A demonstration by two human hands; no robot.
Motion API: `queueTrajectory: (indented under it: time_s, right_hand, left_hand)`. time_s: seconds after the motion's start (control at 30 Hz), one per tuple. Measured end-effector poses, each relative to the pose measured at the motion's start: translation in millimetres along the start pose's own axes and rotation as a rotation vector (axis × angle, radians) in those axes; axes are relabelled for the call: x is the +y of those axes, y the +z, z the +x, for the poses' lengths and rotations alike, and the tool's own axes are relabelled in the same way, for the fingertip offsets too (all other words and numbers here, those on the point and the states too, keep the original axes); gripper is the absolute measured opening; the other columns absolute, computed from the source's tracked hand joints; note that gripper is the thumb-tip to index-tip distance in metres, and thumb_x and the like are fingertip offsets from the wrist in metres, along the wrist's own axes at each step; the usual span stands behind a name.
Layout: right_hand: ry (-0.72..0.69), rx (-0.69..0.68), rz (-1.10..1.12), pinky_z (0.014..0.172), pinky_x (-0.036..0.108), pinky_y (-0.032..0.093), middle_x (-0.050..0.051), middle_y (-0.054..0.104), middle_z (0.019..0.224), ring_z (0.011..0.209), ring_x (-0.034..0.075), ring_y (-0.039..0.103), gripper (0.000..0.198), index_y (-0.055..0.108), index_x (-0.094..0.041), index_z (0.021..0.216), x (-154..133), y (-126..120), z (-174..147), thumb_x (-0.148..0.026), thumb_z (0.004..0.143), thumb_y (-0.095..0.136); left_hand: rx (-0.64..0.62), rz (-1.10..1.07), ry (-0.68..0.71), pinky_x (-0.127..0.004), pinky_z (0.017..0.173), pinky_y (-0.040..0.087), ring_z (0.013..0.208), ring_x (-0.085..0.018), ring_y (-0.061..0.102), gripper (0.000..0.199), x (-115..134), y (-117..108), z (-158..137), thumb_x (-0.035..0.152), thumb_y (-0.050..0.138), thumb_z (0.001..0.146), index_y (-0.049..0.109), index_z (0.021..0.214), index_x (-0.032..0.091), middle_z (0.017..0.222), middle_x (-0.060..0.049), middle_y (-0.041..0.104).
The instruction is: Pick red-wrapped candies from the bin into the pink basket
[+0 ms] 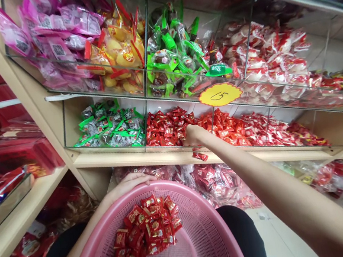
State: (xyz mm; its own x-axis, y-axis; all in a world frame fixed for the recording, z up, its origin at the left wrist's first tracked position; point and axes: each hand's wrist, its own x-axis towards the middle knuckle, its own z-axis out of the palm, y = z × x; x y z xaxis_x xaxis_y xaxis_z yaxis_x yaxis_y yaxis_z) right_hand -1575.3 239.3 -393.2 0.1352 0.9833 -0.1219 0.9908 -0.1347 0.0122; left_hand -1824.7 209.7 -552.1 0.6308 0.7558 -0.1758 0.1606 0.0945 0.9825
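Note:
A pink plastic basket (204,228) stands between my knees, with a heap of red-wrapped candies (153,228) inside. My left hand (134,181) lies along its far rim, fingers over the edge, and the left forearm curves round its side. Stretched forward, my right hand (192,134) is at the front of a lower shelf compartment of small red-wrapped candies (166,127). Its fingers are curled down and partly hidden, closed among red candies. Just below that hand, one red candy (200,155) shows against the wooden shelf edge (163,158).
Clear dividers separate the neighbouring green-wrapped sweets (110,125) and orange-red candies (224,126). Above are larger packets, with a yellow price tag (220,94) on the front. Plastic bags of sweets (213,180) lie under the shelf. A wooden upright (16,84) stands at left.

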Motion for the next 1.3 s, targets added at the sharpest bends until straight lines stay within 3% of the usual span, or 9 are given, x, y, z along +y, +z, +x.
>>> queueTrajectory:
  time_s: [0.27,0.43,0.57,0.73,0.87,0.93,1.03,1.17,1.3]
  right_hand:
    - [-0.025,0.137,-0.007,0.069,0.029,0.045,0.016,0.065,0.098,0.091,0.026,0.062,0.027,0.062,-0.013,0.096,9,-11,-21,-0.024,0.072,0.058]
    - [-0.294,0.358,0.121,0.061,0.025,0.038,0.006,0.064,0.075,0.070,0.016,0.057,0.012,0.058,-0.016,0.081,26,-23,-57,-0.020,0.079,0.046]
    - [-0.484,0.373,0.317,0.057,0.024,0.034,0.002,0.058,0.071,0.059,0.012,0.049,0.012,0.050,-0.017,0.084,33,-17,-106,-0.024,0.087,0.040]
    - [-0.616,0.169,0.476,0.070,0.028,0.039,0.007,0.054,0.085,0.078,0.016,0.049,0.014,0.047,-0.017,0.080,35,35,-151,-0.022,0.089,0.037]
    - [-0.515,-0.157,0.704,0.058,0.023,0.037,-0.001,0.050,0.069,0.062,0.011,0.045,0.010,0.043,-0.019,0.077,34,103,-160,-0.017,0.085,0.039]
    - [-0.461,-0.245,0.738,0.054,0.022,0.033,-0.003,0.046,0.062,0.057,0.010,0.042,0.011,0.042,-0.019,0.071,33,132,-161,-0.012,0.080,0.043]
    - [-0.377,-0.256,0.711,0.051,0.021,0.029,-0.004,0.045,0.058,0.054,0.009,0.040,0.016,0.041,-0.019,0.064,29,160,-161,-0.006,0.070,0.047]
    - [-0.308,-0.183,0.607,0.049,0.023,0.024,-0.005,0.043,0.057,0.052,0.009,0.037,0.019,0.036,-0.019,0.062,24,177,-161,-0.007,0.067,0.050]
    - [-0.316,-0.150,0.583,0.050,0.023,0.026,-0.004,0.047,0.062,0.054,0.010,0.041,0.015,0.042,-0.019,0.075,23,187,-161,-0.006,0.069,0.047]
  left_hand:
    - [-0.003,-0.047,-0.005,-0.029,0.092,0.039,0.103,-0.022,0.057,0.032,3,2,-1,0.045,0.059,0.076,0.067,0.073,0.015,0.115,-0.006,0.062]
    - [0.017,-0.053,-0.052,-0.030,0.090,0.040,0.101,-0.023,0.057,0.036,8,4,-1,0.048,0.061,0.073,0.070,0.084,0.015,0.103,-0.006,0.067]
    - [0.033,-0.045,-0.068,-0.033,0.090,0.042,0.099,-0.021,0.057,0.033,10,7,-6,0.045,0.059,0.077,0.068,0.088,0.015,0.107,-0.007,0.065]
    - [0.082,-0.039,-0.068,-0.041,0.090,0.043,0.101,-0.021,0.056,0.032,10,10,-12,0.038,0.051,0.085,0.061,0.102,0.012,0.110,-0.008,0.060]
    - [0.104,-0.043,-0.061,-0.040,0.088,0.045,0.099,-0.020,0.056,0.031,12,12,-12,0.036,0.051,0.086,0.059,0.103,0.012,0.109,-0.008,0.059]
    - [0.102,-0.048,-0.057,-0.039,0.086,0.046,0.097,-0.020,0.056,0.030,13,13,-13,0.035,0.051,0.086,0.059,0.103,0.011,0.107,-0.008,0.059]
    - [0.099,-0.059,-0.047,-0.039,0.084,0.047,0.095,-0.020,0.057,0.030,14,15,-13,0.036,0.052,0.085,0.059,0.101,0.011,0.104,-0.007,0.060]
    - [0.091,-0.078,-0.022,-0.036,0.086,0.044,0.094,-0.019,0.058,0.026,17,15,-12,0.032,0.057,0.082,0.064,0.089,0.009,0.100,-0.008,0.064]
    - [0.059,-0.085,-0.010,-0.032,0.087,0.040,0.094,-0.021,0.058,0.024,20,14,-9,0.031,0.061,0.076,0.067,0.074,0.008,0.102,-0.008,0.066]
